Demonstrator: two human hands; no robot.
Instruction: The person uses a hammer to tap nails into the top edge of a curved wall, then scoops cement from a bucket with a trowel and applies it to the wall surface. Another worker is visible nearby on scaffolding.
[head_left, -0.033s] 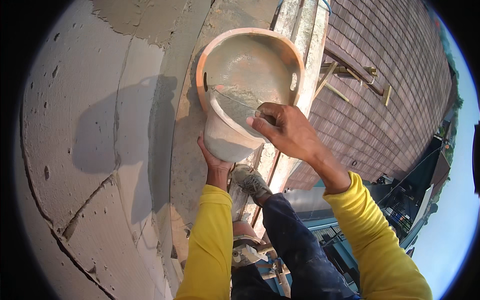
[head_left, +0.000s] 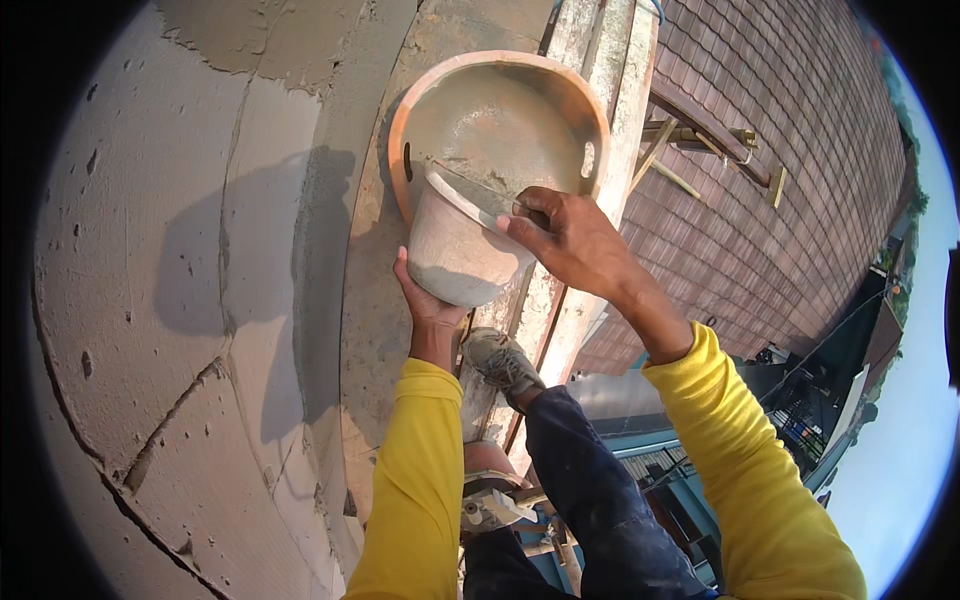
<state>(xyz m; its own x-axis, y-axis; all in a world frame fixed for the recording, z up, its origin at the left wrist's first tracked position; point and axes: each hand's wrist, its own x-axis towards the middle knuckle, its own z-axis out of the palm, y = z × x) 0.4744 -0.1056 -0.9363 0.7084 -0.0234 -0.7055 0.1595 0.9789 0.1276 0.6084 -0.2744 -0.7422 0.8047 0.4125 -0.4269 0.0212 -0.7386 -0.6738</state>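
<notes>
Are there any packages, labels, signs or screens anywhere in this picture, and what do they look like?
None that I can make out: no package, label, sign or screen.
Small bucket: held tipped at the large tub's rim, pale grey, mortar-smeared, unmarked.
Large tub: on the plank above the hands, round, orange rim, grey-coated inside, unmarked.
Left hand: under the small bucket.
Right hand: on its rim.

Block wall (head_left: 150, 250) closes the left side; the basin (head_left: 500, 120) fills the plank (head_left: 610, 90) ahead, with the small bucket (head_left: 450, 250) tipped against its rim. Open air lies rightward above the tiled roof (head_left: 800, 150).
</notes>
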